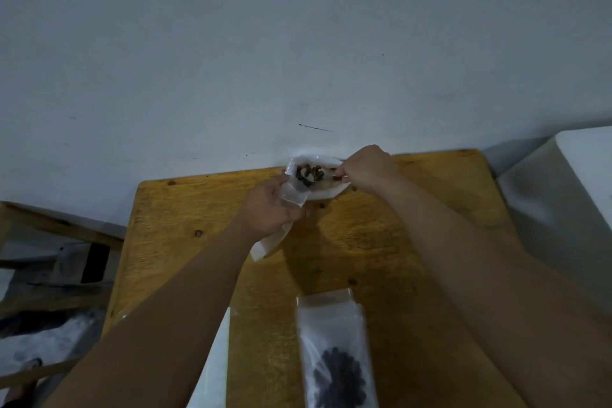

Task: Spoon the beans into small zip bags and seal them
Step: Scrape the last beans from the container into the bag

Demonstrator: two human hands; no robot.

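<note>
A white bowl (326, 193) stands at the far edge of the wooden table (381, 242), against the wall. My right hand (366, 169) grips a spoon (316, 177) heaped with dark beans (309, 172) over the bowl. My left hand (266, 209) holds a small clear zip bag (293, 197) with its mouth just below the spoon; the bag's lower end (268, 247) hangs out under my palm. Near the front lies a filled zip bag (334, 351) with a dark clump of beans (339, 378) inside.
Another clear bag or sheet (213, 371) lies at the table's front left, partly under my left forearm. A white block (569, 195) stands to the right of the table. Wooden framing (49, 225) and floor clutter lie to the left.
</note>
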